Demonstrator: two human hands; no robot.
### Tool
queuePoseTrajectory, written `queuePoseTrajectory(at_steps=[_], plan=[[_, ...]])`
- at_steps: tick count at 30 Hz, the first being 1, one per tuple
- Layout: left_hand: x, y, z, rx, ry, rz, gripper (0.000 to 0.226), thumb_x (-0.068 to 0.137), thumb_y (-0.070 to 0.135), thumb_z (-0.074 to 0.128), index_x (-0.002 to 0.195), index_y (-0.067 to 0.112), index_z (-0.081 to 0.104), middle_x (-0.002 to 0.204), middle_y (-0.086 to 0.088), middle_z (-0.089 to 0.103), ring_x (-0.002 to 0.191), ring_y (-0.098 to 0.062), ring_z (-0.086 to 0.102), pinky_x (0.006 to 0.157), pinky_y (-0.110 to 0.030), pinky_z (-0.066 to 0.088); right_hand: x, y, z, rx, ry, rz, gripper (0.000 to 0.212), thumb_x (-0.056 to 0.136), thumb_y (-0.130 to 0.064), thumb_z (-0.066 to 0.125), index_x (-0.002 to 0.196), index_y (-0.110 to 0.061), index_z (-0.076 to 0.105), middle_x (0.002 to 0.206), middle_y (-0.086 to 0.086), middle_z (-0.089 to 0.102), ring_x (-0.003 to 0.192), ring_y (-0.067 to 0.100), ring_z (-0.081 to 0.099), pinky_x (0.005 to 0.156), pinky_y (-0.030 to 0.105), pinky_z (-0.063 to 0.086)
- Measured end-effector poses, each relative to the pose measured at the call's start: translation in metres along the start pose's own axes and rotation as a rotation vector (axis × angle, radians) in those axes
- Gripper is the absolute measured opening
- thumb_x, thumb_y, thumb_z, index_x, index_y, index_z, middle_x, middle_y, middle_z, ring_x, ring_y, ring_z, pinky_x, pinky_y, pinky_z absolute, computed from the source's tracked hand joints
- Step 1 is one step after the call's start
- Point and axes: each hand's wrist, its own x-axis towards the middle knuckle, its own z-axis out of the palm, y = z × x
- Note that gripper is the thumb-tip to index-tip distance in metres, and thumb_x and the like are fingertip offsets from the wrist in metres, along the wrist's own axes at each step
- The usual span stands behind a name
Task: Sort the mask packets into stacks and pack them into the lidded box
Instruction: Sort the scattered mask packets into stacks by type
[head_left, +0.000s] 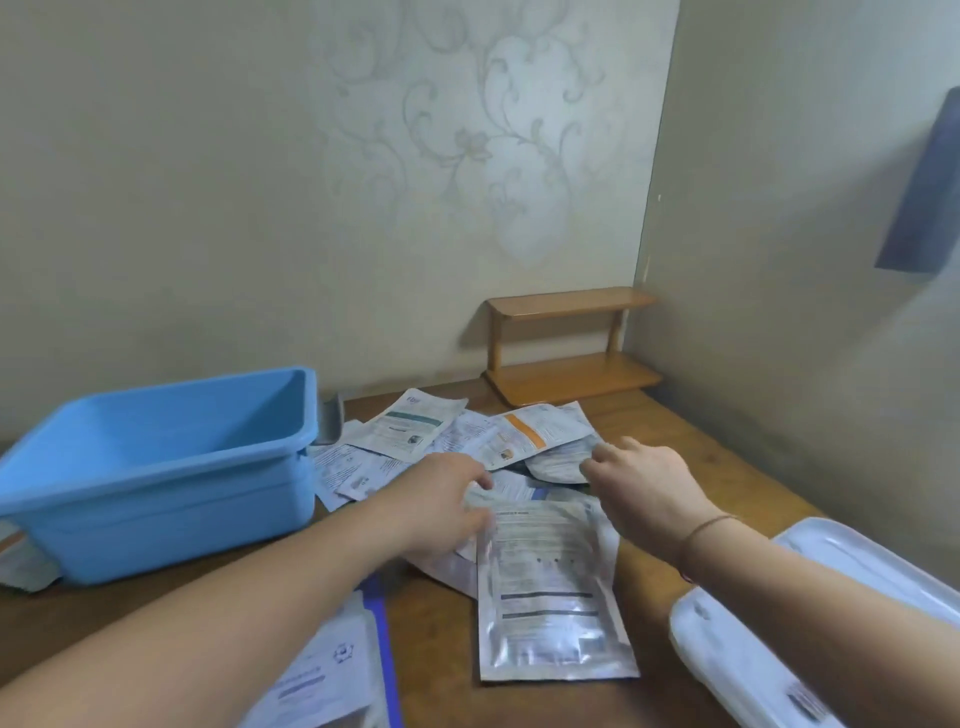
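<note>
Left hand (448, 499) and right hand (644, 483) reach mid-frame into the packets (498, 441) scattered on the table (441, 634); finger state unclear. Silver packet (550, 587) lies below them. Blue box (156, 467) at left, white lid (810, 623) lower right.

Pale floral-patterned walls (467, 156) meet at a corner behind a small wooden shelf (571, 345).

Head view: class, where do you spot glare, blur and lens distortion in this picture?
Head view: glare streaks the silver packet lying nearest; its small print is too soft to read, and the left hand looks slightly smeared; the wide lens bends the wall corner and stretches both forearms towards the frame edges; light is dim and even, shadows faint.
</note>
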Motion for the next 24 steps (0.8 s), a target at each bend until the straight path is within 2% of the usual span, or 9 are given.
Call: queuePoseTrajectory(at_steps=[2,4,7,12,16,18,20,21,24], plan=[[0.02,0.014,0.012,-0.001,-0.015,0.012,0.046,0.091,0.038,0.061,0.135,0.028,0.052,0.142,0.005,0.048,0.117,-0.016,0.054,0.097,-0.028,0.043,0.011,0.011,0.012,-0.107,-0.035,-0.09,0.017,0.09,-0.007,0.053,0.101,-0.015,0.063,0.104,0.005,0.062,0.091,0.026,0.055,0.044,0.028,0.018],[0.034,0.022,0.022,-0.002,-0.017,0.023,0.048,0.092,0.041,0.061,0.137,0.028,0.05,0.144,0.006,0.046,0.127,-0.015,0.048,0.102,-0.029,0.041,0.019,0.015,0.019,-0.185,-0.042,-0.166,0.018,0.093,-0.009,0.052,0.106,-0.013,0.064,0.107,0.006,0.063,0.096,0.028,0.057,0.047,0.027,0.025],[0.043,0.027,0.031,0.024,-0.017,0.042,0.046,0.092,0.042,0.06,0.134,0.028,0.052,0.139,0.008,0.048,0.125,-0.013,0.048,0.105,-0.032,0.041,0.024,0.017,0.026,-0.218,-0.094,-0.222,0.019,0.096,-0.014,0.048,0.109,-0.014,0.063,0.109,0.007,0.064,0.098,0.029,0.059,0.059,0.031,0.036],[0.05,0.028,0.04,0.022,0.001,0.054,0.046,0.091,0.041,0.062,0.134,0.027,0.052,0.135,0.007,0.049,0.125,-0.014,0.048,0.106,-0.031,0.04,0.027,0.022,0.033,-0.179,0.034,-0.252,0.006,0.085,-0.018,0.067,0.09,-0.015,0.068,0.089,0.006,0.068,0.077,0.026,0.065,0.05,0.029,0.033],[0.054,0.036,0.046,0.02,0.025,0.057,0.048,0.092,0.04,0.061,0.136,0.024,0.051,0.135,0.005,0.049,0.126,-0.015,0.047,0.108,-0.034,0.039,0.03,0.024,0.04,-0.164,-0.059,-0.228,0.017,0.096,-0.018,0.049,0.102,-0.016,0.065,0.102,0.004,0.066,0.089,0.027,0.064,0.055,0.031,0.038],[0.054,0.04,0.048,0.025,0.06,0.055,0.048,0.092,0.038,0.062,0.135,0.023,0.051,0.136,0.006,0.049,0.126,-0.015,0.046,0.108,-0.034,0.039,0.027,0.024,0.039,-0.122,0.041,-0.256,0.006,0.08,-0.021,0.072,0.08,-0.016,0.068,0.078,0.002,0.067,0.066,0.024,0.065,0.043,0.025,0.031],[0.052,0.044,0.048,0.076,0.103,0.087,0.049,0.092,0.038,0.061,0.137,0.022,0.049,0.138,0.007,0.048,0.128,-0.015,0.044,0.109,-0.037,0.038,0.018,0.027,0.044,-0.048,0.17,-0.308,0.032,0.045,-0.018,0.091,0.053,-0.017,0.06,0.05,-0.001,0.056,0.037,0.021,0.052,0.035,0.017,0.02],[0.052,0.047,0.047,0.119,0.119,0.121,0.05,0.092,0.038,0.06,0.137,0.023,0.048,0.139,0.006,0.048,0.128,-0.016,0.044,0.109,-0.038,0.038,0.012,0.029,0.044,-0.005,0.206,-0.295,0.037,0.038,-0.017,0.092,0.051,-0.017,0.057,0.046,-0.002,0.052,0.033,0.02,0.048,0.034,0.017,0.02],[0.05,0.06,0.048,0.257,0.129,0.211,0.044,0.092,0.039,0.056,0.132,0.024,0.05,0.135,0.004,0.054,0.124,-0.021,0.048,0.104,-0.04,0.041,-0.006,0.029,0.043,0.049,0.341,-0.346,0.035,0.042,-0.014,0.087,0.055,-0.017,0.055,0.05,-0.002,0.052,0.035,0.02,0.048,0.031,0.021,0.024]])
